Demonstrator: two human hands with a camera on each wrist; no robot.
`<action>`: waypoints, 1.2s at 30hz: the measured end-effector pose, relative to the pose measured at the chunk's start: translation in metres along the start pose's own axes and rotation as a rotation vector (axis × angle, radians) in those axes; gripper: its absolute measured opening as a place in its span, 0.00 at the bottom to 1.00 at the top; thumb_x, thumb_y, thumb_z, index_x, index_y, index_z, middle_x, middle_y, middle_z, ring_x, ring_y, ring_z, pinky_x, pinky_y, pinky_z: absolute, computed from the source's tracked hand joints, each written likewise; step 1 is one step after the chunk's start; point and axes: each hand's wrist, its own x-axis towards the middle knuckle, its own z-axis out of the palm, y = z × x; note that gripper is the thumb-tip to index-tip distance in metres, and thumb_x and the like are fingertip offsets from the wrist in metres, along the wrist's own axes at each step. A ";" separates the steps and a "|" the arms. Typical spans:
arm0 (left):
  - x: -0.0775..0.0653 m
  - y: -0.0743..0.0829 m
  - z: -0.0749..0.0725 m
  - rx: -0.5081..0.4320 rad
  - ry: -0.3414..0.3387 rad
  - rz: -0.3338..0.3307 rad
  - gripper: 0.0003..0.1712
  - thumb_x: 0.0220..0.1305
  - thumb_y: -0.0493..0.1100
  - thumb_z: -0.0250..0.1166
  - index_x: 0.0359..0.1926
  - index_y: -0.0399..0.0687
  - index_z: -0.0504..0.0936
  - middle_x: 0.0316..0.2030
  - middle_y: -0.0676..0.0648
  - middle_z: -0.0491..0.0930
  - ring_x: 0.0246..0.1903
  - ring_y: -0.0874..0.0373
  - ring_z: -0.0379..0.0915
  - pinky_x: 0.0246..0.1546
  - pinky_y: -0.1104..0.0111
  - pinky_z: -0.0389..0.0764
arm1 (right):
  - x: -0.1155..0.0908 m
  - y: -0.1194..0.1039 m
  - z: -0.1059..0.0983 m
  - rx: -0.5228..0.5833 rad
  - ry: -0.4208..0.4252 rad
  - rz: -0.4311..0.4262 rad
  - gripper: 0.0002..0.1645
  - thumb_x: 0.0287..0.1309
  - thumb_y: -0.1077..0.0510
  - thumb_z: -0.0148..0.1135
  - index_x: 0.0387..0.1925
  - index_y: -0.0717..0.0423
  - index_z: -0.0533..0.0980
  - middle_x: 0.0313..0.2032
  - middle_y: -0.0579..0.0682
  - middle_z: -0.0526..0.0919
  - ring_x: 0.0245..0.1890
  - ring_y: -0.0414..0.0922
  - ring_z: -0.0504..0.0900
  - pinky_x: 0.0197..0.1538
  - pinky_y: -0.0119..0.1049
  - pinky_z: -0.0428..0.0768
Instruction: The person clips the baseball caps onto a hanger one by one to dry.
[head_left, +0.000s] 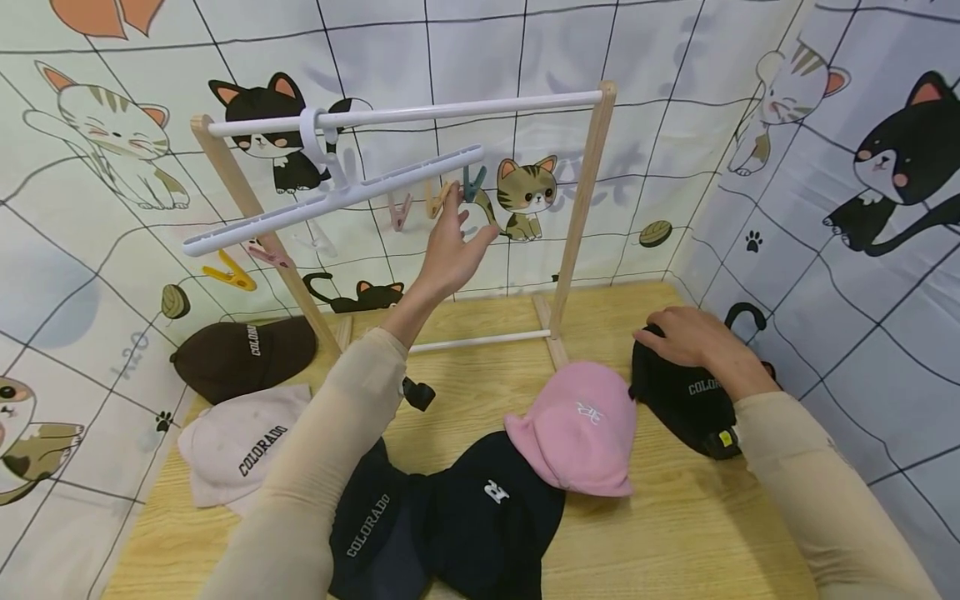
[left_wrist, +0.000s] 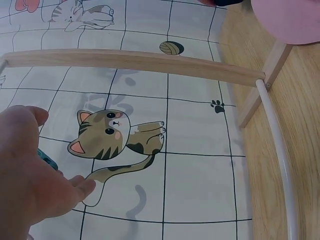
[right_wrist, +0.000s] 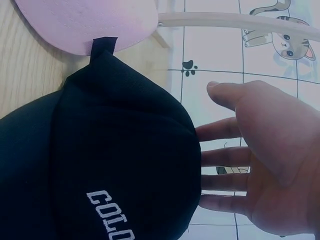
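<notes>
A white clip hanger [head_left: 352,193] hangs tilted from the white top bar [head_left: 487,106], with several coloured clothespins along it. My left hand [head_left: 456,250] is raised below its higher end, fingertips right at an orange clothespin [head_left: 437,200] and close to a teal clothespin [head_left: 472,183]. The left thumb stands apart from the fingers. On the right of the table, my right hand [head_left: 693,340] reaches over a black cap [head_left: 675,396] lettered COLORADO. In the right wrist view its straight fingers [right_wrist: 220,156] touch the far side of the cap, thumb spread away from it.
A pink cap [head_left: 577,429], a black cap [head_left: 491,508], a dark COLORADO cap [head_left: 375,525], a pale cap [head_left: 232,442] and a brown cap [head_left: 247,358] lie on the wooden table [head_left: 637,533]. The rack's wooden posts [head_left: 585,200] stand before the patterned wall cloth.
</notes>
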 end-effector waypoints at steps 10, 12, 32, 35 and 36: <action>-0.001 0.006 0.006 0.051 0.139 0.227 0.40 0.80 0.47 0.62 0.87 0.45 0.62 0.76 0.38 0.75 0.77 0.38 0.76 0.73 0.42 0.81 | 0.010 -0.001 0.001 -0.064 0.010 0.004 0.35 0.85 0.39 0.57 0.66 0.68 0.83 0.63 0.72 0.88 0.61 0.72 0.87 0.65 0.69 0.84; -0.003 0.006 0.007 0.083 0.186 0.273 0.32 0.80 0.44 0.63 0.79 0.43 0.71 0.69 0.38 0.81 0.72 0.38 0.82 0.68 0.41 0.84 | 0.013 -0.002 0.001 -0.073 0.009 0.006 0.35 0.85 0.39 0.57 0.65 0.67 0.84 0.62 0.72 0.88 0.60 0.72 0.87 0.65 0.70 0.84; -0.013 0.018 0.005 0.257 0.361 0.330 0.20 0.78 0.54 0.73 0.47 0.38 0.91 0.40 0.41 0.96 0.39 0.50 0.94 0.47 0.57 0.88 | 0.023 -0.022 -0.002 -0.158 -0.042 0.154 0.35 0.81 0.44 0.51 0.61 0.72 0.84 0.64 0.82 0.79 0.62 0.80 0.81 0.64 0.76 0.82; -0.015 0.020 0.004 0.286 0.364 0.319 0.22 0.77 0.57 0.74 0.41 0.40 0.92 0.36 0.42 0.96 0.36 0.51 0.93 0.44 0.58 0.86 | 0.022 -0.030 -0.004 -0.184 -0.036 0.200 0.30 0.73 0.49 0.55 0.56 0.70 0.86 0.58 0.82 0.82 0.53 0.77 0.84 0.56 0.72 0.86; -0.016 0.020 0.003 0.295 0.365 0.318 0.22 0.76 0.57 0.74 0.39 0.41 0.92 0.36 0.43 0.96 0.35 0.51 0.92 0.44 0.58 0.85 | 0.021 -0.032 -0.004 -0.189 -0.034 0.220 0.28 0.72 0.50 0.56 0.53 0.69 0.87 0.56 0.82 0.83 0.50 0.76 0.85 0.52 0.70 0.87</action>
